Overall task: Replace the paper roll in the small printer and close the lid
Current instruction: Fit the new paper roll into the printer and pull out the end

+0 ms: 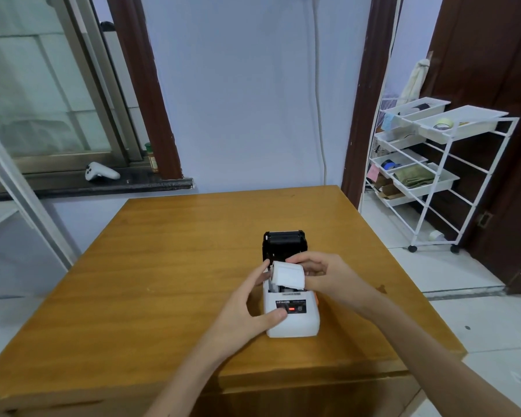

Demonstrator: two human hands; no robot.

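Note:
A small white printer (295, 322) stands on the wooden table (169, 266), right of centre. Its black lid (284, 243) is swung open and points away from me. A white paper roll (288, 275) sits at the mouth of the open compartment, its loose end hanging toward the front. My right hand (328, 273) grips the roll's right end. My left hand (247, 308) holds the printer's left side, thumb on the front panel near a red light, fingers touching the roll's left end.
A white wire rack (427, 173) with trays stands on the floor to the right, by a dark door. A white game controller (101, 171) lies on the window ledge at left. A white cable (319, 115) hangs down the wall behind the table.

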